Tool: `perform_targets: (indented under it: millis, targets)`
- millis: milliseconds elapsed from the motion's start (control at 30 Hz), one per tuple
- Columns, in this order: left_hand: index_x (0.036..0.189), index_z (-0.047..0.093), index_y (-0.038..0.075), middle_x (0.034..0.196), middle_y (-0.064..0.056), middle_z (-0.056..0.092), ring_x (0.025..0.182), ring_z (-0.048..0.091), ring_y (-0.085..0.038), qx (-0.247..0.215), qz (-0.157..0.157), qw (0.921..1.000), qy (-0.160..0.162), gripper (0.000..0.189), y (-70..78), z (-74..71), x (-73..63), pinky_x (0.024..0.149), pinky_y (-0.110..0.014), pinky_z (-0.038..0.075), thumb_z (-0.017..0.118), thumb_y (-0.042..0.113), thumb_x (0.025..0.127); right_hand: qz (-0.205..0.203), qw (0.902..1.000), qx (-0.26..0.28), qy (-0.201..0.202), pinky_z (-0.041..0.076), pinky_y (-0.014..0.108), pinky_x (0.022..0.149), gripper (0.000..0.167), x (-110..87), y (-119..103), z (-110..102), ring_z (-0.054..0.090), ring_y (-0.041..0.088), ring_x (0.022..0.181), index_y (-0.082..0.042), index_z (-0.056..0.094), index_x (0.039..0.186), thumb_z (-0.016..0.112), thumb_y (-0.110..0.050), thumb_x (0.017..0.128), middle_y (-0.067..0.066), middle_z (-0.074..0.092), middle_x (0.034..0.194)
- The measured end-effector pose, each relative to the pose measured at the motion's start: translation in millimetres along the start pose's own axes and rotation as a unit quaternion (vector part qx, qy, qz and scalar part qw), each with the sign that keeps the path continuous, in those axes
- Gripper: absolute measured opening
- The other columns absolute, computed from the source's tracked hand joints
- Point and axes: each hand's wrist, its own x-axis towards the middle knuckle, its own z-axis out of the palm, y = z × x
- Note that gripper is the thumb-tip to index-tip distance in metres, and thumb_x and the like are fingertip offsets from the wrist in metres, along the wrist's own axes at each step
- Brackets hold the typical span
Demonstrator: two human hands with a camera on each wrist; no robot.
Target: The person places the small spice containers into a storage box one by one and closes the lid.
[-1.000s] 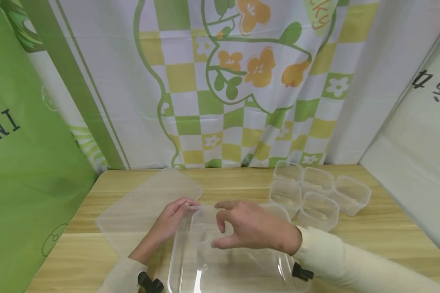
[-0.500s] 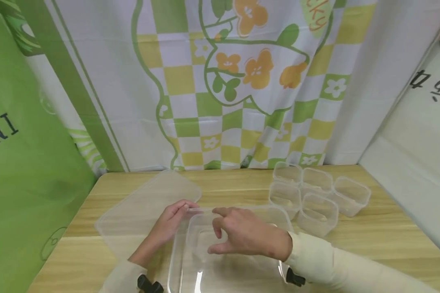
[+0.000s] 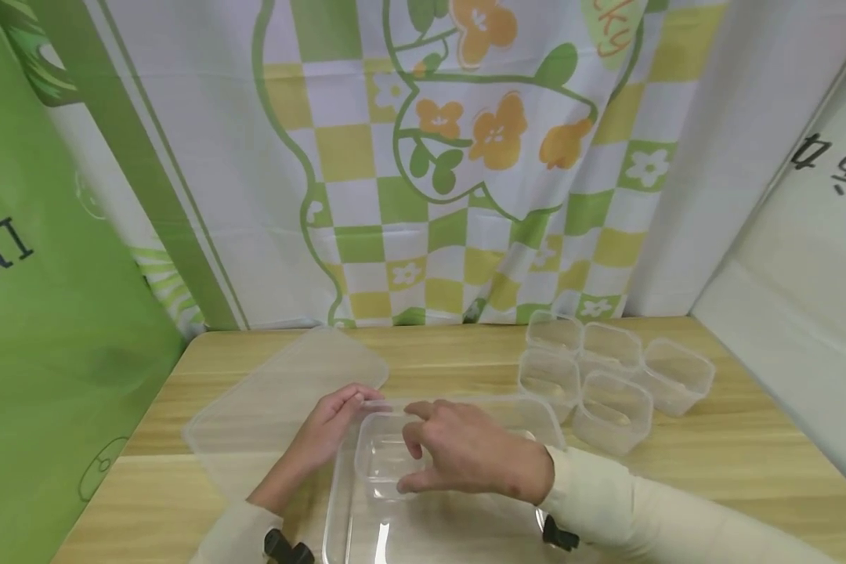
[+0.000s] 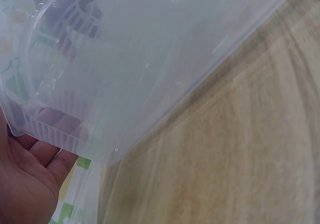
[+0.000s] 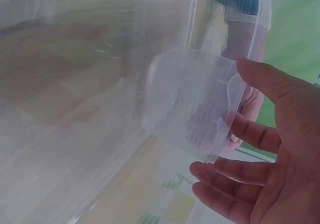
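In the head view my left hand (image 3: 334, 423) grips the far left corner of a large clear plastic box (image 3: 337, 501). The left wrist view shows its fingers (image 4: 62, 164) behind the translucent wall of this box (image 4: 160, 79). My right hand (image 3: 468, 454) holds a small clear plastic container (image 3: 381, 458) inside the large box, near its far left corner. Seen from the right wrist, the thumb (image 5: 265, 77) lies at one side of the small container (image 5: 175, 104), the index finger reaches its rim, and the other fingers are bent near its far edge.
A flat translucent lid (image 3: 282, 399) lies left of the large box on the wooden table (image 3: 437, 352). Several small clear containers (image 3: 613, 407) stand grouped at the back right. A patterned curtain (image 3: 465, 235) hangs behind the table.
My right hand has shifted slightly left and nearer to me, bringing the small container toward the large box's left side. My left hand stays at the corner.
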Motion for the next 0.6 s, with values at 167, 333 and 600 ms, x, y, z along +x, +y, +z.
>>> perform_targets:
  millis: [167,333,600]
  targets:
    - [0.121,0.066,0.0,0.117,-0.012,0.073,0.12,0.064,-0.032,0.007,0.001,1.0,0.007,0.034,0.9,0.7,-0.4,0.111,-0.058,0.034,0.038,0.017,0.114,0.007,0.9999,0.005,-0.007,0.055,0.033,0.071,0.042,1.3,-1.7,0.4,0.067,0.023,0.092,-0.02,0.065,0.083,0.078,-0.06,0.083,0.01,0.065,0.13]
    - [0.119,0.069,0.003,0.116,-0.009,0.074,0.121,0.063,-0.031,0.026,-0.008,0.9993,0.025,0.033,1.5,1.2,-1.2,0.111,-0.056,0.035,0.04,0.018,0.113,0.006,0.9998,0.012,-0.017,0.055,0.033,0.076,0.041,3.8,-3.3,3.1,0.065,0.022,0.099,-0.021,0.065,0.087,0.075,-0.06,0.086,0.009,0.061,0.134]
    - [0.117,0.07,0.006,0.123,-0.01,0.07,0.125,0.058,-0.031,0.038,-0.005,0.9986,0.037,0.032,2.5,3.3,-0.7,0.109,-0.056,0.037,0.041,0.019,0.113,0.002,0.9993,0.031,-0.022,0.055,0.029,0.075,0.04,3.9,-3.6,7.2,0.063,0.015,0.099,-0.02,0.067,0.088,0.072,-0.059,0.09,0.009,0.053,0.144]
